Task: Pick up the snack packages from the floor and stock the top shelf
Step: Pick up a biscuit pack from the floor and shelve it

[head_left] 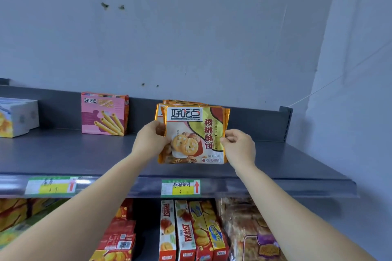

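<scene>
Holding a small stack of orange, foil-edged biscuit packets (pixel 193 135) upright over the dark grey metal top shelf (pixel 84 150), w/ both hands clamped on it. The left hand (pixel 151 140) pinches the left edge and the right hand (pixel 239 146) pinches the right edge. The stack is mid-shelf, right of a pink cardboard box (pixel 105 113) and well apart from it. Can't tell if its bottom edge touches the shelf yet.

Risks, imo:
- The pkts are slick foil gripped only at the sides, so the rear ones could slide out or fan when the grip eases.
- Stood on a thin edge w/ nothing behind, the stack may tip fwd or back once let go.
- It looks nearer the front lip than the back wall, so a fwd tip could mean a drop to the floor.

Writing:
- The front pkt reads 好吃点 up top and 核桃酥饼 in red down the right.
- The pink box shows 好吃点 too.
- The green-and-yellow price tag (pixel 180 187) below has handwriting too scrawled to read, plus a red up-arrow.
- The red boxes (pixel 182 231) on the lower shelf read approx "FRUIAST".
</scene>
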Action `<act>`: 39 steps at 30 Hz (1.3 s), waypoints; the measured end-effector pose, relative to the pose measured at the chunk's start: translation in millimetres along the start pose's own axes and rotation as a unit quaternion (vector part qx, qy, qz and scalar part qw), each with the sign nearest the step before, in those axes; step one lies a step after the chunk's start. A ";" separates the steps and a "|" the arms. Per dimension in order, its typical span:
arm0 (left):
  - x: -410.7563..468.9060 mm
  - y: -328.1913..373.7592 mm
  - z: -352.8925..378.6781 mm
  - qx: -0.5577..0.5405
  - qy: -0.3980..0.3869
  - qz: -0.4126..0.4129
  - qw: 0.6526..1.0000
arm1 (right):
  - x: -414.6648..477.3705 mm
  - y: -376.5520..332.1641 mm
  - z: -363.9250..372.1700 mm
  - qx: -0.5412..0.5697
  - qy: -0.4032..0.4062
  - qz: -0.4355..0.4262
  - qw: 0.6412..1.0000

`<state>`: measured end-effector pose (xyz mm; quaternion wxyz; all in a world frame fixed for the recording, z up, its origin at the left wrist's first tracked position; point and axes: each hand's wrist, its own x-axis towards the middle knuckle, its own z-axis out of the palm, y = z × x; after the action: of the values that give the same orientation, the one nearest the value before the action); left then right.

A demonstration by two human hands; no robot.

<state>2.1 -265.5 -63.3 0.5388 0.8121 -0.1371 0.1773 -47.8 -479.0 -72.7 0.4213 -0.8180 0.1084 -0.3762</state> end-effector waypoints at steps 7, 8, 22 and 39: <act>39.4 -30.0 22.8 0.055 0.004 -0.021 0.998 | 31.8 25.2 34.0 -0.016 -0.026 0.019 0.999; 43.8 -31.7 24.6 0.060 0.006 -0.018 0.998 | 35.2 27.4 37.1 -0.018 -0.028 0.021 0.999; 59.0 -36.4 36.5 0.121 0.007 -0.013 0.993 | 48.3 35.8 51.9 -0.035 -0.026 0.013 0.999; 1.6 -3.8 43.9 0.201 -0.032 0.170 0.964 | -23.7 9.9 -11.6 -0.154 0.033 -0.011 0.987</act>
<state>11.3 -304.7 -81.4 0.3216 0.8738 -0.2519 0.2637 -71.1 -480.5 -88.6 0.2827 -0.8614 0.1700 -0.3863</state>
